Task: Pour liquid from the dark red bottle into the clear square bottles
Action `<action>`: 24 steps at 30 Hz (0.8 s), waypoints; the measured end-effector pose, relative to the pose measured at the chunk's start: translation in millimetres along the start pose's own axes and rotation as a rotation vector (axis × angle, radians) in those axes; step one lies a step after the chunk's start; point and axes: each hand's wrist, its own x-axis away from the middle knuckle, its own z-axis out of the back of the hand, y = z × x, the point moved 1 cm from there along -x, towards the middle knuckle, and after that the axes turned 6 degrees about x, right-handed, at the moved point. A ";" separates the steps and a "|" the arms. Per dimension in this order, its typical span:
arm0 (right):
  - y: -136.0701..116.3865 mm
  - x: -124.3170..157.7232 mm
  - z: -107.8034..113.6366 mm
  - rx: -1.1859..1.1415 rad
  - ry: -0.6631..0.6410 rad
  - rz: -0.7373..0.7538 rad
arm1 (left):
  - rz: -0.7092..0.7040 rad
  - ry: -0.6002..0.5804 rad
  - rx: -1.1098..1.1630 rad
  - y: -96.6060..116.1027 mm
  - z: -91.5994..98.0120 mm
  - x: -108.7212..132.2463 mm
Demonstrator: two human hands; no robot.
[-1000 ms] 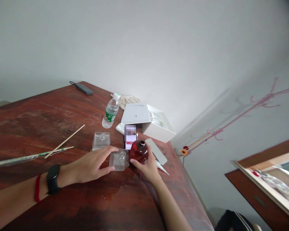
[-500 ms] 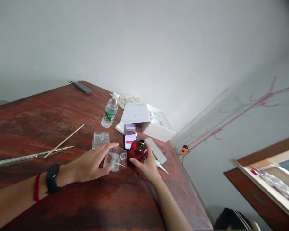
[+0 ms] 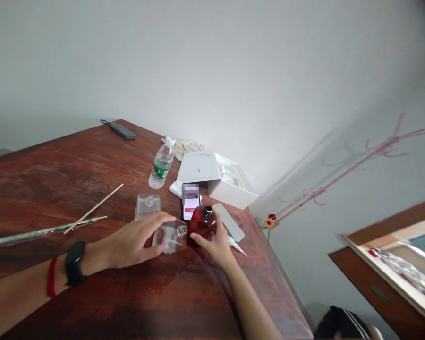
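My left hand (image 3: pixel 141 238) curves round a clear square bottle (image 3: pixel 168 238), thumb and index finger at its opposite sides. The bottle's uncapped neck points right, towards an amber bottle. My right hand (image 3: pixel 217 243) grips this round amber bottle (image 3: pixel 200 222) from the right, thumb in front. It stands nearly upright with its mouth uncovered; my hand hides part of its right side. Just behind my left hand is another clear square piece (image 3: pixel 148 205). A phone (image 3: pixel 191 200) with a lit screen lies behind the amber bottle. A white nozzle tip (image 3: pixel 237 245) shows beside my right hand.
Behind the phone are a water bottle (image 3: pixel 161 165) and an open white box (image 3: pixel 200 167). A flat pale panel (image 3: pixel 229 223) lies to the right. Wooden sticks (image 3: pixel 94 208) are on the left, a grey device (image 3: pixel 122 130) farther back. Small wet spots show on the table (image 3: pixel 156 302).
Very little differs. The view has shifted slightly, while both hands and the two bottles keep the same places relative to each other.
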 end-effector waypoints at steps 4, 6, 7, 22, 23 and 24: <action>0.1 0.1 -0.3 -0.003 0.001 0.000 | 0.014 -0.006 -0.008 1.1 1.4 0.2; 0.5 0.1 -0.7 -0.016 -0.002 0.001 | 0.014 -0.005 -0.008 1.5 2.0 0.2; 0.7 0.0 -0.8 -0.022 -0.005 0.000 | 0.012 -0.004 -0.008 1.5 2.3 0.1; -2.0 -0.7 -0.3 -0.022 -0.010 0.005 | 0.017 -0.020 -0.008 0.8 3.8 -0.4; -2.0 -0.8 -0.2 -0.021 -0.010 0.007 | 0.018 -0.023 -0.010 0.9 3.8 -0.5; -1.9 -0.8 -0.2 -0.019 -0.009 0.008 | 0.018 -0.023 -0.011 1.0 3.8 -0.5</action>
